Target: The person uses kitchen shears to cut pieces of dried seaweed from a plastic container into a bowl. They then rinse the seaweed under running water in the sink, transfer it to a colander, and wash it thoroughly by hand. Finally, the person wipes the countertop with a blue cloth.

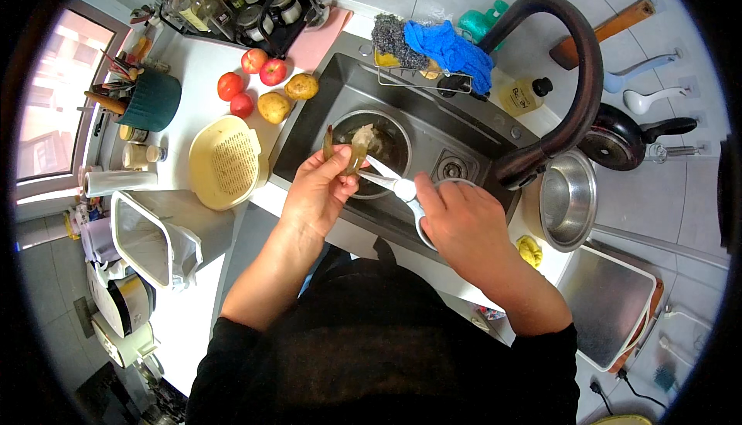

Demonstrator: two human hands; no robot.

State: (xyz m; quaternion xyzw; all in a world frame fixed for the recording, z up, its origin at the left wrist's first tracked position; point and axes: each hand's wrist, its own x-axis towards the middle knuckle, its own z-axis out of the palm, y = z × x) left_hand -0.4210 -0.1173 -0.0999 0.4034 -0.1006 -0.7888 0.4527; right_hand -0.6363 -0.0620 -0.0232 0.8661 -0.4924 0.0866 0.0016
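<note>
Pinched between the thumb and fingers of my left hand (320,193) is a raw shrimp (357,160), its greyish tail pointing up. My right hand (464,222) grips white-handled kitchen scissors (405,189) by the loops. Their blades are spread, and the tips reach the shrimp beside my left fingers. Below both hands, a round metal bowl (409,142) stands in the dark sink (440,118). A pale, lumpy mass shows above the bowl, just past the shrimp; I cannot tell whether it is part of the shrimp or lies in the bowl.
A black faucet (586,71) arches over the sink's right side. Left of the sink are a yellow colander (223,161), potatoes (274,107), and red tomatoes or apples (231,86). A bin (191,234) stands nearer. To the right are a steel pot (571,199) and cutting board (608,303).
</note>
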